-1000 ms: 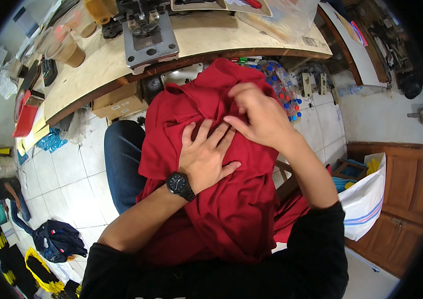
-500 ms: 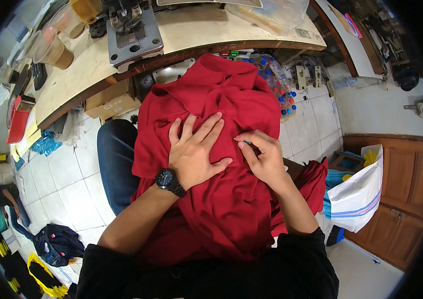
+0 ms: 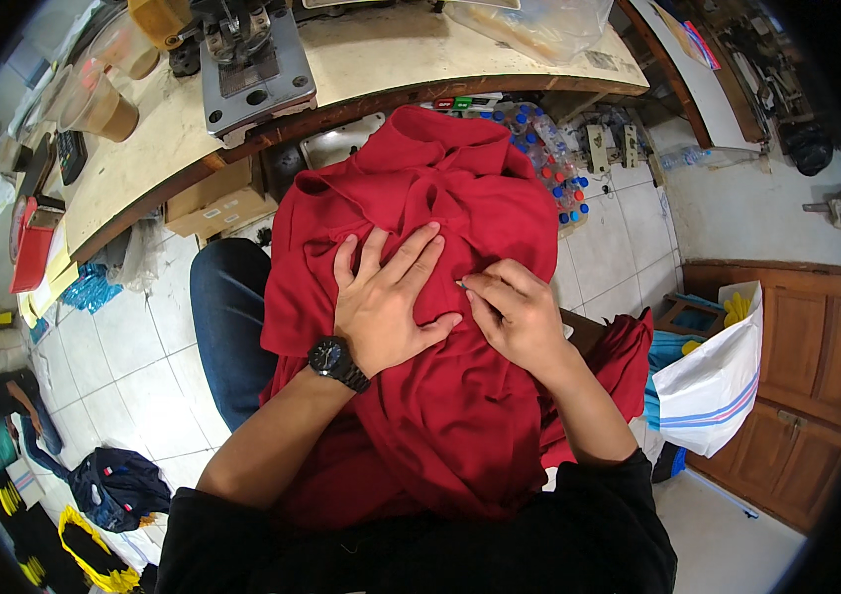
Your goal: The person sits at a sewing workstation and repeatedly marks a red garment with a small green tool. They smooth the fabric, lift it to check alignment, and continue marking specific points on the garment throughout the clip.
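A red garment (image 3: 480,213) lies bunched and draped over my lap. My left hand (image 3: 388,305) rests flat on it with fingers spread, and a black watch (image 3: 332,358) is on that wrist. Just to the right, my right hand (image 3: 522,319) pinches a small thin tool (image 3: 461,285). The tool's pale tip pokes out past the fingertips and meets the cloth, while its handle is hidden in the hand. Its exact kind I cannot make out.
Ahead stands a worktable (image 3: 381,54) with a sewing machine (image 3: 257,84) and plastic cups of brown drink (image 3: 108,111). Bottles with coloured caps (image 3: 564,188) sit below. A white sack (image 3: 713,381) is at right, beside a wooden cabinet (image 3: 797,346). Dark clothing (image 3: 118,485) lies at left.
My right hand has shifted slightly left and turned, so the tool's teal part no longer shows. My left hand stays in place on the garment.
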{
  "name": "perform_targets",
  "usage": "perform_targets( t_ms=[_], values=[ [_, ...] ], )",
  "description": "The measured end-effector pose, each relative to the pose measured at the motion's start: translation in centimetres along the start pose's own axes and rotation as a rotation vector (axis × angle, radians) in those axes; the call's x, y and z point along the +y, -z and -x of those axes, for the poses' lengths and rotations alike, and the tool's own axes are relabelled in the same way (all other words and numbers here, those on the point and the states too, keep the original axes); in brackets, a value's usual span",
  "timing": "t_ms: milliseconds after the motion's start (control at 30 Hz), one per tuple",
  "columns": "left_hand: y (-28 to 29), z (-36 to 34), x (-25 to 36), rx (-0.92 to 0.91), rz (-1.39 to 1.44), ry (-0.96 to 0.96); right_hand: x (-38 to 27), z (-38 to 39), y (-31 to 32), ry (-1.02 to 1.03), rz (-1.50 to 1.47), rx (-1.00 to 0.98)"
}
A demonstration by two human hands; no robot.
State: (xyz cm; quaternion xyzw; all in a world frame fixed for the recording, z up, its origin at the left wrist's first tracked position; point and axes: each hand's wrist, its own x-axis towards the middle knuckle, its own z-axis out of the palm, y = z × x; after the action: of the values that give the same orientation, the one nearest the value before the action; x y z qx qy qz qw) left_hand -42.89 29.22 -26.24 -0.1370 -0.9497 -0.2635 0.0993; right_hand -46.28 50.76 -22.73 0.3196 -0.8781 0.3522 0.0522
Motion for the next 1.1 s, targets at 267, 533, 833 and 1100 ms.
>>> perform_targets(
  t_ms=[267,533,833,1100],
  values=[
    [-0.1,0.0,0.2,0.011,-0.013,0.008,-0.4,-1.7,0.4,0.097,0.198,-0.231],
    [-0.3,0.1,0.0,0.016,-0.038,0.003,-0.7,-3.6,0.1,-0.071,0.460,-0.533],
    [-0.1,0.4,0.2,0.061,-0.060,-0.036,0.7,-3.6,-0.8,-0.118,-0.081,0.124],
    [-0.4,0.2,0.1,0.077,-0.033,-0.046,2.3,-3.9,-2.5,0.102,0.115,0.153]
  ],
)
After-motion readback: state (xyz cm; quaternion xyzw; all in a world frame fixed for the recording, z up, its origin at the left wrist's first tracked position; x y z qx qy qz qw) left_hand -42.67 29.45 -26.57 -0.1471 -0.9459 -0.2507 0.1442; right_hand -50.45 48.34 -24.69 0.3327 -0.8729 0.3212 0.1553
